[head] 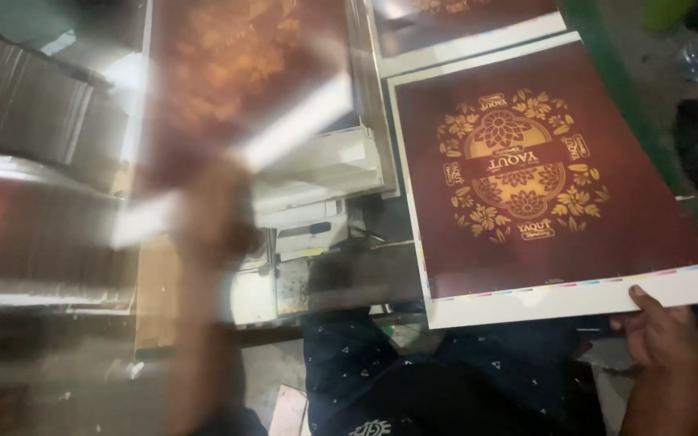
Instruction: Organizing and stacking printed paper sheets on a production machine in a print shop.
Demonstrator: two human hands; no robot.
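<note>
I note both forearms bare, no sleeves visible; legs near me wear dark navy trousers patterned with small pale triangles.

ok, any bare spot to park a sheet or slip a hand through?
Little. The dark gap between the white machine parts and the maroon printed sheet is bare but narrow. The right hand holds that sheet's white near edge. On the left, the blurred left hand and sheet stacks crowd everything.
</note>
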